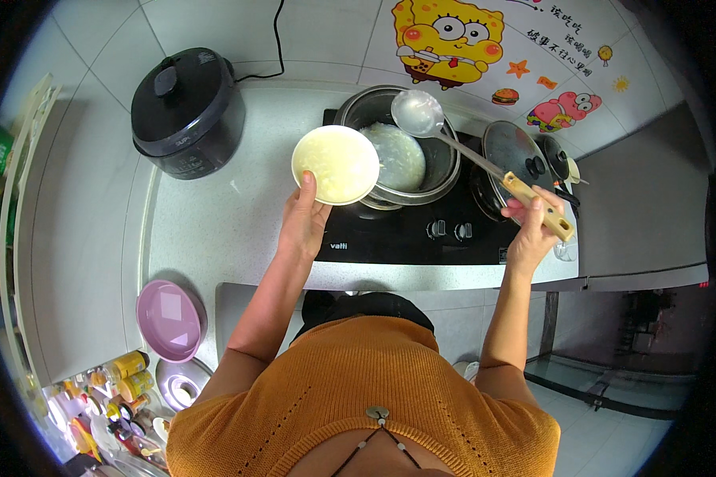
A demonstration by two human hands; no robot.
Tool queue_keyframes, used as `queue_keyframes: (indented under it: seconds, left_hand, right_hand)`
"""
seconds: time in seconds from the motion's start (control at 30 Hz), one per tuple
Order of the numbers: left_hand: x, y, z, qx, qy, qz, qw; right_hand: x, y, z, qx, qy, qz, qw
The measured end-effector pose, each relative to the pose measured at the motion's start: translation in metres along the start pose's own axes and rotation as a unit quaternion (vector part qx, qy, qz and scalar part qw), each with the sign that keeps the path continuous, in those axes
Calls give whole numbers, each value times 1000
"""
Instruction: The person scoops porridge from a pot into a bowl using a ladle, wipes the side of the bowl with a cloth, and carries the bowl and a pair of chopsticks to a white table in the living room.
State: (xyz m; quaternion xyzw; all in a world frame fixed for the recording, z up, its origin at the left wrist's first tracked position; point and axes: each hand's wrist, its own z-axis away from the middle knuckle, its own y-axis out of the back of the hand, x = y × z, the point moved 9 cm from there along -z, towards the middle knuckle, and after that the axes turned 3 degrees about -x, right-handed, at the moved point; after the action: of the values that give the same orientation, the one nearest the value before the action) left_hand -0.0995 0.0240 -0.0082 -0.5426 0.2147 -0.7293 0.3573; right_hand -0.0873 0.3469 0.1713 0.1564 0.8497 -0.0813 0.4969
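My left hand (306,219) grips a bowl (335,164) of pale yellow soup by its near side, thumb on the rim. The bowl is held beside the left edge of a steel pot (443,170) and overlaps it in view. Pale, cloudy liquid (398,158) with light bits lies in the pot. In my right hand (534,226) is the wooden handle of a steel ladle (474,156). Its wet, whitish bowl is over the far part of the pot. The pot sits on a black gas hob (388,238) with two knobs.
Right of the pot stands a dark pan with a glass lid (513,158). A black electric pressure cooker (188,119) is on the counter (262,137) at left. Nearer are a pink basin (168,322), a round lid (182,381) and several jars (132,372). A grey fridge (638,197) flanks the right side.
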Motion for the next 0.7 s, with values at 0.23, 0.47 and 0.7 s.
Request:
queue_keyframes:
  seconds: [0.23,0.47,0.7]
  left_hand:
    - [-2,-2,-2,-9,3,-1,1000]
    - [-3,-11,-4,-12,13,3,1000]
    - [-9,-17,-13,-1,15,-3,1000]
  right_hand:
    - [52,-28,9,-99,-63,76,990]
    - [52,-28,19,-92,-92,57,990]
    - [26,-26,21,-24,-78,-11,997]
